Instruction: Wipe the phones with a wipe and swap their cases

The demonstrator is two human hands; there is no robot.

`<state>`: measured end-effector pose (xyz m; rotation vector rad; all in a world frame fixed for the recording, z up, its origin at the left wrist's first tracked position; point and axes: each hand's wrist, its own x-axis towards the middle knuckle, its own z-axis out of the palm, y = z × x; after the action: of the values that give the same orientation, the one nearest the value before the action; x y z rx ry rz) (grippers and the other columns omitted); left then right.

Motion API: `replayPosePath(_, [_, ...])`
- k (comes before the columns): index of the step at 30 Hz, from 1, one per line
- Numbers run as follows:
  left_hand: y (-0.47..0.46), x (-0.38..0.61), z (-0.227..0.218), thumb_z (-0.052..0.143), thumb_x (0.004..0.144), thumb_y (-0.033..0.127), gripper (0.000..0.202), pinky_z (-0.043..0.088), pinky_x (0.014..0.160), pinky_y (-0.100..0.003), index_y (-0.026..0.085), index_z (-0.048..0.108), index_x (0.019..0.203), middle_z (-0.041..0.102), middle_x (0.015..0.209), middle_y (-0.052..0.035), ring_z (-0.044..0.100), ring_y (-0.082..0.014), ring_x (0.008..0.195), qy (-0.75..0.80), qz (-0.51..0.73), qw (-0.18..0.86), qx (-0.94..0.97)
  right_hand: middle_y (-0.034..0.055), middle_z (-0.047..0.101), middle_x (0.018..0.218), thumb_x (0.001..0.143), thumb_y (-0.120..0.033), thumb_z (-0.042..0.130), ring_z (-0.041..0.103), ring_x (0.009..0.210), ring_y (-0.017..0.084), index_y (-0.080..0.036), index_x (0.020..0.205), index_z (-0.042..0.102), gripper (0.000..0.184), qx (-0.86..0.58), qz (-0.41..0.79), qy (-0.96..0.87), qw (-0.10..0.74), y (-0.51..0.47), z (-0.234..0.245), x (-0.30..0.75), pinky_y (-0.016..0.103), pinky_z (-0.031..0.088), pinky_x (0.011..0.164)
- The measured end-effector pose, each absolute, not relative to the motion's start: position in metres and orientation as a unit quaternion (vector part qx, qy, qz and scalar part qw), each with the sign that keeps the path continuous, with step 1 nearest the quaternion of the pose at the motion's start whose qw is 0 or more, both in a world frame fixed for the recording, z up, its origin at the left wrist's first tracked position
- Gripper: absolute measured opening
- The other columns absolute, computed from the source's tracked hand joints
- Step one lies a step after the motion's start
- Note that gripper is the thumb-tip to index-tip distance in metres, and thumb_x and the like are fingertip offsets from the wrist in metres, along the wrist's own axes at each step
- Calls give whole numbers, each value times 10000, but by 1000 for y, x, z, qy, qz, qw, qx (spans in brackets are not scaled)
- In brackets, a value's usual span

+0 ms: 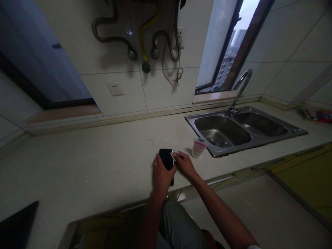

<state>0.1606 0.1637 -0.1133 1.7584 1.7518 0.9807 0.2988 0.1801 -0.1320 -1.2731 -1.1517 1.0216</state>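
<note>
A black phone [166, 158] lies on the pale countertop [103, 162] near its front edge. My left hand [160, 176] grips the phone's lower part, fingers wrapped round its left side. My right hand [183, 162] pinches a small white wipe [174, 153] against the phone's upper right corner. A small white cup with a pink band [198, 147] stands just right of my right hand.
A steel double sink [243, 129] with a curved tap [240, 90] sits at the right. Hoses and pipes [145, 41] hang on the tiled wall above a socket [115, 89]. A dark hob corner [15, 224] shows at bottom left. Packets [315, 114] lie far right.
</note>
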Motion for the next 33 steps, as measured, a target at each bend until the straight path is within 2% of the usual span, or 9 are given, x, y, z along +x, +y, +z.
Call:
replayPosePath(2, [164, 157, -114, 708, 750, 437, 929, 453, 968, -459, 117, 271, 1505, 504, 1351, -244, 537, -365, 1224, 650, 357, 199, 641, -3, 547, 645, 866, -580, 564, 494, 642, 155, -180, 700, 615, 436, -554, 395, -529, 508, 175, -132, 299, 259, 388, 591])
replayPosePath(4, [165, 154, -115, 703, 754, 424, 926, 444, 984, -462, 91, 273, 1503, 518, 1338, -253, 536, -365, 1224, 658, 351, 164, 645, -14, 514, 619, 890, -563, 546, 466, 626, 144, -181, 660, 590, 448, -550, 383, -569, 477, 171, -130, 300, 255, 362, 587])
replayPosePath(9, [164, 149, -116, 670, 779, 429, 870, 420, 988, -504, 53, 328, 1484, 575, 1290, -260, 535, -391, 1213, 689, 295, 99, 654, 12, 656, 765, 921, -488, 540, 577, 740, 183, -187, 867, 707, 348, -517, 402, -601, 459, 165, -122, 300, 272, 434, 687])
replayPosePath(13, [163, 150, -120, 638, 803, 444, 818, 425, 976, -487, 0, 387, 1442, 571, 1325, -262, 542, -377, 1188, 700, 253, 78, 664, 59, 739, 982, 920, -449, 552, 654, 914, 235, -204, 1025, 737, 324, -507, 391, -611, 466, 165, -124, 299, 329, 499, 823])
replayPosePath(15, [163, 151, -122, 616, 825, 427, 754, 420, 984, -470, 24, 420, 1431, 570, 1349, -236, 539, -355, 1192, 697, 243, 56, 673, 70, 744, 1027, 932, -436, 541, 669, 948, 238, -209, 1071, 736, 330, -507, 376, -617, 470, 166, -127, 299, 344, 510, 856])
replayPosePath(26, [162, 151, -126, 658, 801, 420, 745, 437, 930, -491, 63, 456, 1422, 600, 1331, -201, 525, -350, 1171, 691, 230, 22, 685, 80, 753, 1066, 916, -368, 571, 698, 977, 249, -222, 1079, 739, 275, -522, 358, -612, 474, 169, -130, 298, 367, 536, 878])
replayPosePath(30, [163, 151, -127, 669, 791, 408, 688, 444, 922, -477, 112, 500, 1388, 605, 1324, -178, 539, -338, 1152, 684, 254, 9, 683, 79, 760, 1029, 901, -353, 573, 704, 941, 249, -210, 1058, 741, 271, -534, 354, -599, 479, 173, -134, 297, 361, 545, 840])
replayPosePath(33, [164, 151, -127, 678, 784, 407, 680, 446, 926, -475, 99, 512, 1368, 615, 1304, -176, 541, -341, 1147, 678, 266, 2, 685, 76, 765, 1002, 892, -349, 575, 706, 902, 246, -209, 1047, 746, 270, -542, 346, -595, 482, 175, -136, 297, 353, 549, 804])
